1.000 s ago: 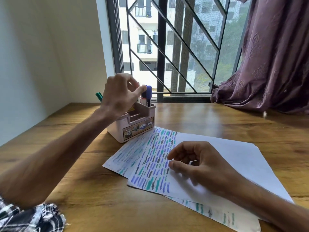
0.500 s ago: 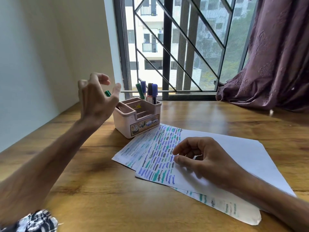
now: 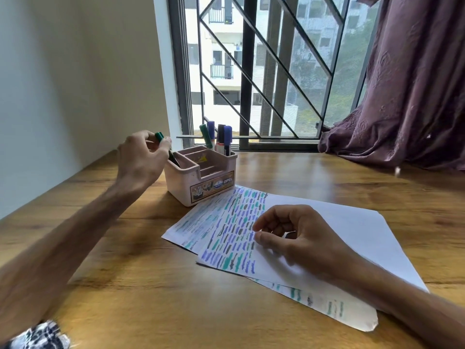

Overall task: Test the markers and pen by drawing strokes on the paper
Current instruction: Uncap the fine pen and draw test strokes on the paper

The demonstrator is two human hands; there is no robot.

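L hand (image 3: 143,162), mid-left of frame, pinches a green marker (image 3: 159,136) btwn thumb & fingertips. Cap end sticks up just above the fingers. The dark lower end slants down into the left-hand compartment of the holder (image 3: 201,182). Can't tell if there's 1 cap or 2 in the pinch.

R hand (image 3: 302,238), lower right of centre, rests on the top sheet of paper (image 3: 352,230). Fingers loosely curled, thumb lying on the sheet, nothing held. Fingertips sit at the right edge of the block of strokes.

Writing: holder's front label reads "OPEL" in white, w/ a small blue oval logo beside it, too small to read. Print on the marker barrels is unreadable.

Counts: 4 more markers (image 3: 221,138) stand in the holder's back compartment: 1 green, 2 blue, 1 black. Paper: at least 2 overlapping sheets, w/ rows of short green, blue & dark strokes. 1 holder, on the wooden table (image 3: 125,285), just beside the sheets' upper-left corner.
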